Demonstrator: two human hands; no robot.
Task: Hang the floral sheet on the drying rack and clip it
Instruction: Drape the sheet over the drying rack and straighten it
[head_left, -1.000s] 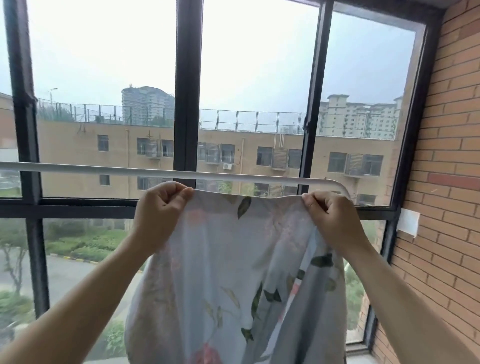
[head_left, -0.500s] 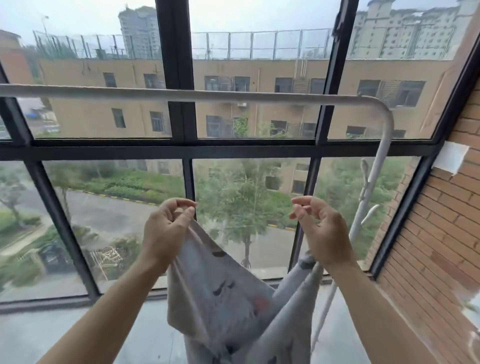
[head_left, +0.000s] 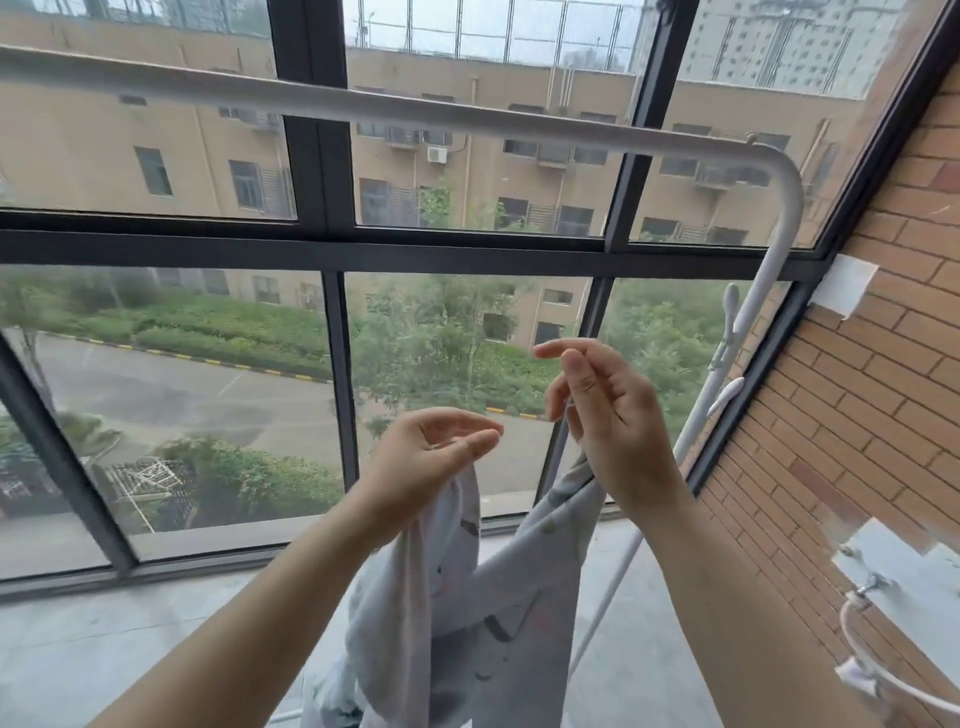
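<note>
We find no writing, label, brand or number that we can read. The white patch (head_left: 844, 286) on the brick wall (head_left: 883, 395) at right shows no lettering.

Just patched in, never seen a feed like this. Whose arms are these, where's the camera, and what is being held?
No machine here: a person works bare-handed, and the camera sits on their head, looking forward and down. The left hand and right hand each grip part of the floral sheet, which hangs below them. The bar of the drying rack runs above; the sheet is not yet on it. Pale clips sit on its upright near the brick wall.
</note>
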